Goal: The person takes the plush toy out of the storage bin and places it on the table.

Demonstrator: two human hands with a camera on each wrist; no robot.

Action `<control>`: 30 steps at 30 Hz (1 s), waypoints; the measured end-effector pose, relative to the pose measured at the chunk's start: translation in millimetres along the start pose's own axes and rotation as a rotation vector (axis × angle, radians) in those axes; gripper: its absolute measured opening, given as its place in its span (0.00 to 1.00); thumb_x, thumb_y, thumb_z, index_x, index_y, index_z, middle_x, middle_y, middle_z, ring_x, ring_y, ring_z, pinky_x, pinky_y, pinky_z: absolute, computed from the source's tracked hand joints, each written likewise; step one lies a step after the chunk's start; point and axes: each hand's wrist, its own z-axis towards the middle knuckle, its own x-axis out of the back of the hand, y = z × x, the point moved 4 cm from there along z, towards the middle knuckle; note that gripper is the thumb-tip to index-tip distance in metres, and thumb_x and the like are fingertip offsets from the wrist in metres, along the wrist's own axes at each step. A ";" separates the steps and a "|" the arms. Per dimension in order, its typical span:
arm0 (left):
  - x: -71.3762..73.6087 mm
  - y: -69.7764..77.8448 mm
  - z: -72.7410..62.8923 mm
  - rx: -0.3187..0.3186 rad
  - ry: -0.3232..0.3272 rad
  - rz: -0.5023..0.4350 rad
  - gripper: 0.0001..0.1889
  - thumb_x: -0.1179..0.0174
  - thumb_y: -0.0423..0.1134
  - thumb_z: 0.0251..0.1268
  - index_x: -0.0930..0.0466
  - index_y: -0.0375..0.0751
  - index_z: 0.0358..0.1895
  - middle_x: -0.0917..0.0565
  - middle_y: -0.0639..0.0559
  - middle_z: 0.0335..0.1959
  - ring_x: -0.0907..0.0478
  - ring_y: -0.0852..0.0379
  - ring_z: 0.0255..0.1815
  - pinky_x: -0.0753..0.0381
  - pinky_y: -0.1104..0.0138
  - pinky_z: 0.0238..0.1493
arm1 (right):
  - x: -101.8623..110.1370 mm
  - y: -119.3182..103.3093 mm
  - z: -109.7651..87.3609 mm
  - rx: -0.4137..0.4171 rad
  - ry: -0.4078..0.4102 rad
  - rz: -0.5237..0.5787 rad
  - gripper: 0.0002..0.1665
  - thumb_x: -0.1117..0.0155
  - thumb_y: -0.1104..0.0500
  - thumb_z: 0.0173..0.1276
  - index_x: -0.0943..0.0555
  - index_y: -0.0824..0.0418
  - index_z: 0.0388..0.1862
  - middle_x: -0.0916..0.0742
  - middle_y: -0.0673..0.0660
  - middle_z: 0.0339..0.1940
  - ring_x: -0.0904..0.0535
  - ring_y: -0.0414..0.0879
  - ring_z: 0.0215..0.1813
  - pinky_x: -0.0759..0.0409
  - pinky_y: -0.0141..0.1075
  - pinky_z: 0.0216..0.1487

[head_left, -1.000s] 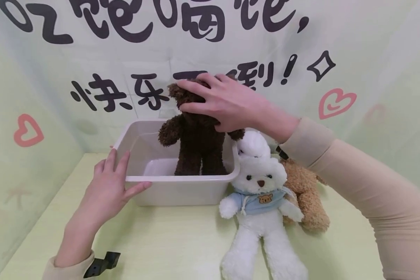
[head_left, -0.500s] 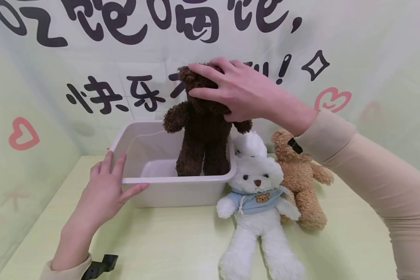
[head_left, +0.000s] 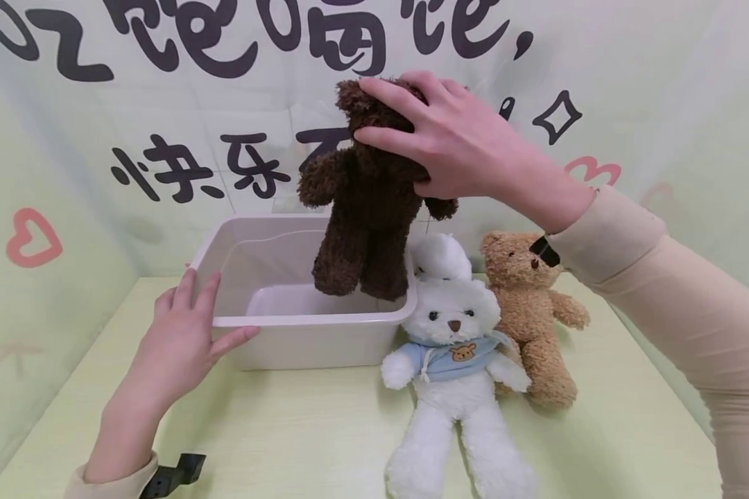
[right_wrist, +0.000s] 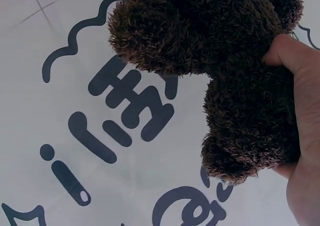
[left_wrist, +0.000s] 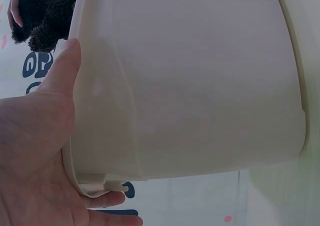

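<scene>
My right hand (head_left: pixel 465 142) grips a dark brown teddy bear (head_left: pixel 374 197) by its head from above; the fingers cover most of its face. The bear hangs upright over the right part of a white plastic tub (head_left: pixel 312 343), its feet at about rim height in the head view. In the right wrist view, the thumb presses into the dark fur (right_wrist: pixel 245 110). My left hand (head_left: pixel 177 339) holds the tub's near left corner, thumb on the front rim and fingers over the left side. The left wrist view shows the tub's outer wall (left_wrist: pixel 200 95) close up.
A white teddy bear (head_left: pixel 452 371) in a blue hoodie lies right of the tub, another white plush (head_left: pixel 442 256) behind its head. A light brown teddy bear (head_left: pixel 530 305) is farther right. Behind the pale table (head_left: pixel 299 430) hangs a printed backdrop (head_left: pixel 680 104).
The right hand has lifted the dark brown bear up and slightly right, its feet rising from inside the tub. The left hand has stayed on the tub's corner.
</scene>
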 end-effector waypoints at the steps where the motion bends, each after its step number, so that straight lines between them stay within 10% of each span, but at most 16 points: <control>1: -0.1 -0.3 -0.2 0.002 -0.001 0.000 0.53 0.33 0.61 0.65 0.46 0.23 0.77 0.48 0.14 0.73 0.43 0.11 0.63 0.29 0.23 0.42 | 0.4 1.7 -1.0 -0.004 0.011 -0.006 0.48 0.20 0.55 0.52 0.28 0.51 0.74 0.36 0.66 0.79 0.33 0.70 0.66 0.22 0.66 0.50; 30: -1.8 -2.4 0.3 0.019 -0.020 -0.011 0.54 0.33 0.62 0.66 0.47 0.24 0.78 0.50 0.15 0.75 0.44 0.12 0.64 0.31 0.22 0.42 | 33.2 41.5 -50.9 0.005 0.094 -0.134 0.49 0.24 0.61 0.46 0.29 0.55 0.71 0.33 0.70 0.76 0.31 0.75 0.62 0.24 0.67 0.42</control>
